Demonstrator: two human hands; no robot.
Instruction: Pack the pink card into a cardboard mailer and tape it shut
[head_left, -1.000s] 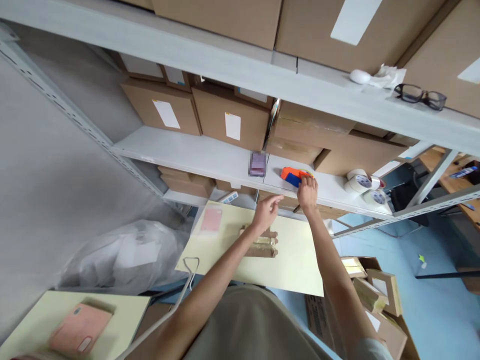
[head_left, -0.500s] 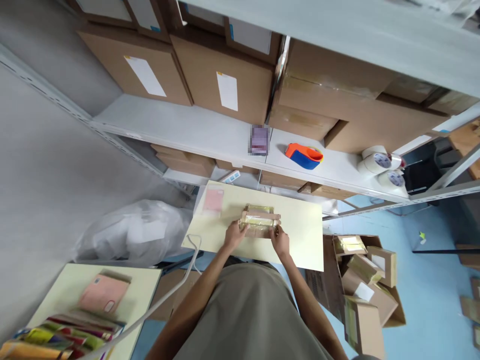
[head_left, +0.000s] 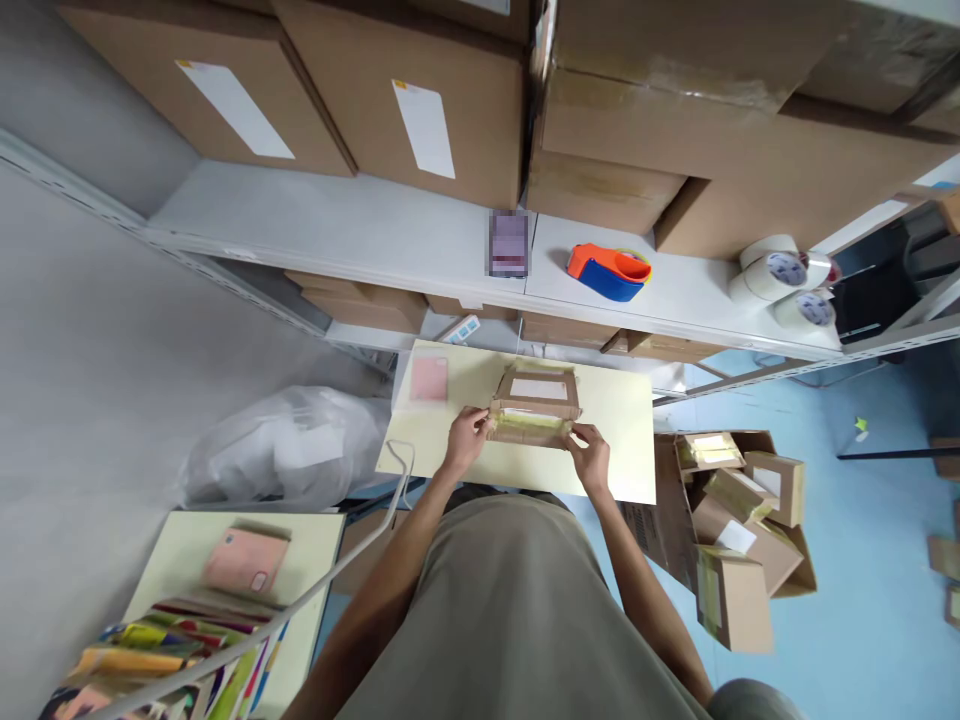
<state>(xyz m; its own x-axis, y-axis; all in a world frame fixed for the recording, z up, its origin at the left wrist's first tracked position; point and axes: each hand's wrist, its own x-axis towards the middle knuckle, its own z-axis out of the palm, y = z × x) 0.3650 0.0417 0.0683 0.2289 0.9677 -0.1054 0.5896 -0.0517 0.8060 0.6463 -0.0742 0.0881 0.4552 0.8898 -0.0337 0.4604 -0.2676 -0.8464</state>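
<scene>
A small brown cardboard box (head_left: pixel 536 410) sits on the pale yellow table in front of me, with yellowish tape along its edges. A white label (head_left: pixel 538 390) shows on its far panel, and a taped strip runs across the near part. My left hand (head_left: pixel 465 442) pinches the box's near left corner, thumb and fingers closed. At the near right corner my right hand (head_left: pixel 590 458) is closed on the cardboard edge in the same way. The inside of the box cannot be made out.
A pink booklet (head_left: pixel 429 380) lies on the table's left. On the shelf (head_left: pixel 322 225) ahead are an orange-and-blue tape dispenser (head_left: pixel 609 272) and tape rolls (head_left: pixel 772 278). Right, a large carton (head_left: pixel 802 570) holds several small boxes. A grey cable (head_left: pixel 360 565) crosses at left.
The box looks wider, and a white label now shows on its far panel. My hands have moved slightly apart, still at its two sides. The view has shifted.
</scene>
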